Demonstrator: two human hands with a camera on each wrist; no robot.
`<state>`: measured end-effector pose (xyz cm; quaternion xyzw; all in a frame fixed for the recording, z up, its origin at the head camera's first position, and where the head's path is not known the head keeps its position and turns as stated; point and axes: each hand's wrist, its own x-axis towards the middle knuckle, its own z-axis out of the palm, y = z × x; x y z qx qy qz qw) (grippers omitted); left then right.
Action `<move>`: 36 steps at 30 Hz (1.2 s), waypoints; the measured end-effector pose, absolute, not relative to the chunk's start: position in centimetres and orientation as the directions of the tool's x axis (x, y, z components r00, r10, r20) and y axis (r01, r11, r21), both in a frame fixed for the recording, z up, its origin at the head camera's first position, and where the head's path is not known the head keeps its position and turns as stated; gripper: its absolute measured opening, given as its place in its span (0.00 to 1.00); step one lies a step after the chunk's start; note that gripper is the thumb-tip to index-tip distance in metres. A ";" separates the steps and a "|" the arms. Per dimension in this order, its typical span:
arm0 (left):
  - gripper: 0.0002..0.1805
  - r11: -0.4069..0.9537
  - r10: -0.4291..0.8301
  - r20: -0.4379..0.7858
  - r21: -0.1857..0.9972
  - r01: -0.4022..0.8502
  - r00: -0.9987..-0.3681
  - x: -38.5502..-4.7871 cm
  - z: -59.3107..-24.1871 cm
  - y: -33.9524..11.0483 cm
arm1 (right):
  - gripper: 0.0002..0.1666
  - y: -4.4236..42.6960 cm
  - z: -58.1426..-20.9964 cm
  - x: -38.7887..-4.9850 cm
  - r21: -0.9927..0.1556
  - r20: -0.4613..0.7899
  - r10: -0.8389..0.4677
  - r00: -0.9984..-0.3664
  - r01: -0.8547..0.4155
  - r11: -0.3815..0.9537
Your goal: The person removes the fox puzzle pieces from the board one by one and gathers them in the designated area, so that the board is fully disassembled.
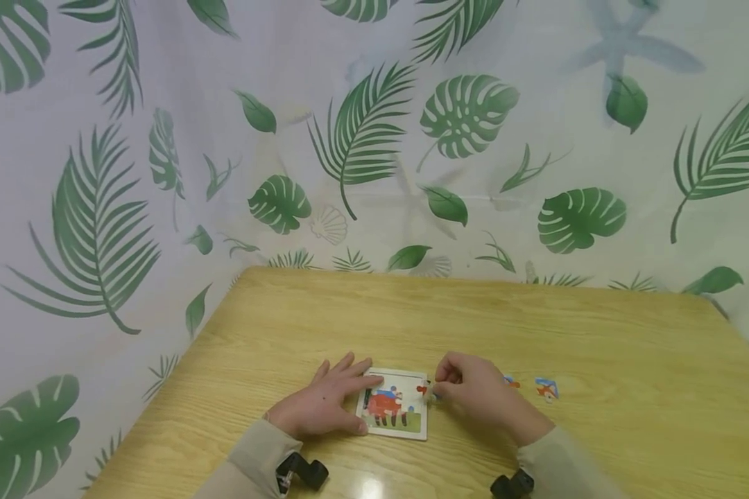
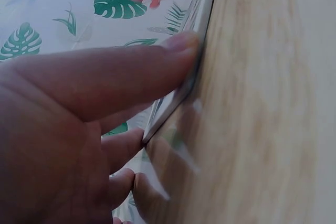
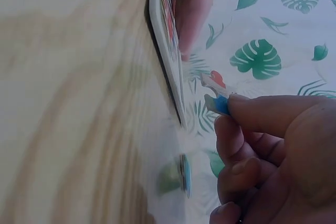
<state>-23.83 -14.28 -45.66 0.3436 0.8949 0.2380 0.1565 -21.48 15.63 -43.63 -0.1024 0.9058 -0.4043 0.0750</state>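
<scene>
A square jigsaw puzzle board with a pale rim lies on the table, partly filled with a red, striped-legged picture on green. My left hand rests at its left side with fingers spread; the index finger reaches over the board, and the thumb touches the near rim in the left wrist view. Beside the right rim, my right hand pinches a puzzle piece between thumb and index finger. That piece has red and blue parts and is raised above the tabletop in the right wrist view.
A loose puzzle piece in blue and orange lies to the right of my right hand. Another piece is partly hidden behind that hand. The wooden table meets a leaf-patterned curtain at its back and left.
</scene>
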 end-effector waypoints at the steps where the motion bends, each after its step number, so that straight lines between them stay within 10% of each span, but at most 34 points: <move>1: 0.47 0.652 0.687 -0.116 0.534 0.539 -0.717 -23.8 -45.7 -14.3 | 0.07 16.1 -43.5 -21.3 -0.749 -0.056 -0.247 -0.967 -0.123 0.651; 36: 0.51 0.665 0.669 -0.133 0.546 0.509 -0.731 -23.9 -45.7 -14.3 | 0.16 31.4 -45.1 -17.9 -0.708 -0.151 -0.211 -0.966 -0.043 0.705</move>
